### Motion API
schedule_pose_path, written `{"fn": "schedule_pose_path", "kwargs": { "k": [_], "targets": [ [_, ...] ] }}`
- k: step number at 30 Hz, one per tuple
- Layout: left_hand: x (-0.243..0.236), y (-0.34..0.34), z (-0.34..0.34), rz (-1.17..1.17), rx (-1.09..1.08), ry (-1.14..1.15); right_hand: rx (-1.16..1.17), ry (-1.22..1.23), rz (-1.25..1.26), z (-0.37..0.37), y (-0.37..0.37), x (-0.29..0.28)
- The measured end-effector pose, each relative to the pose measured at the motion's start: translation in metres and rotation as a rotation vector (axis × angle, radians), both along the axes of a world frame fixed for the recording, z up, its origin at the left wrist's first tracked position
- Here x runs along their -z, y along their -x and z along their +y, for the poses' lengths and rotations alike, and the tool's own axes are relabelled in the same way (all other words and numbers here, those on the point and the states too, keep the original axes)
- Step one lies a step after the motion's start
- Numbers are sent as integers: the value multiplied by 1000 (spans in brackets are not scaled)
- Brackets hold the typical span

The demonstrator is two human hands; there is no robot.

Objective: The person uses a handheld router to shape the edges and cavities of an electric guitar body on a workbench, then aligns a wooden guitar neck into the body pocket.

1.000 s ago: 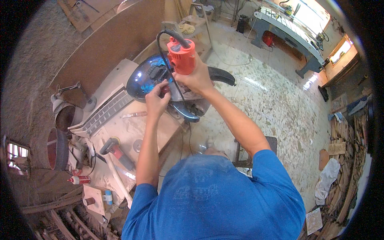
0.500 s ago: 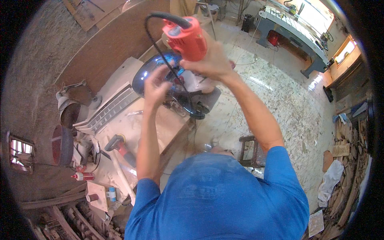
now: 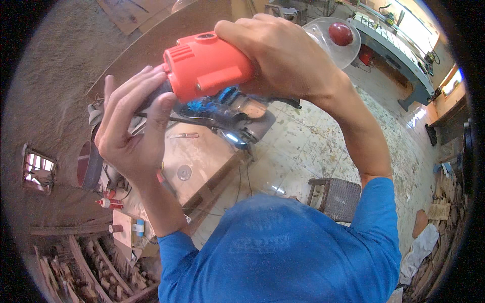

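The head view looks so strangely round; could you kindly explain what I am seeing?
There is no robot: these are a person's bare hands, seen from above by a head-worn fisheye camera, which bends straight edges. The right hand grips a red power tool with a clear base. The left hand is at its cord end; whether it grips there is unclear. On the dusty table lie a slim tool and a round disc; beyond is a dark, blue-patterned object.
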State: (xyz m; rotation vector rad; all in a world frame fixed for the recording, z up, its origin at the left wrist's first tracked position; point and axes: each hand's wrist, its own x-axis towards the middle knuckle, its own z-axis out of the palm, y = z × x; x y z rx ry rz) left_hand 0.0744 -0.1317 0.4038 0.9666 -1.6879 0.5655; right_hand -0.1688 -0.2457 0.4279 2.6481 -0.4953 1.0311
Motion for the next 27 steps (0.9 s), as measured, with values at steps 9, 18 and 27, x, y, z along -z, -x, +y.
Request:
{"fn": "schedule_pose_path", "kwargs": {
  "k": [9, 18, 27],
  "targets": [
    [12, 75, -6, 340, 377, -322, 73, 99, -11, 6, 103, 28],
    [57, 132, -18, 217, 509, -662, 73, -98, 67, 16, 185, 90],
    [143, 171, 4, 102, 649, -687, -37, -696, 207, 57, 229, 153]
  ]
}}
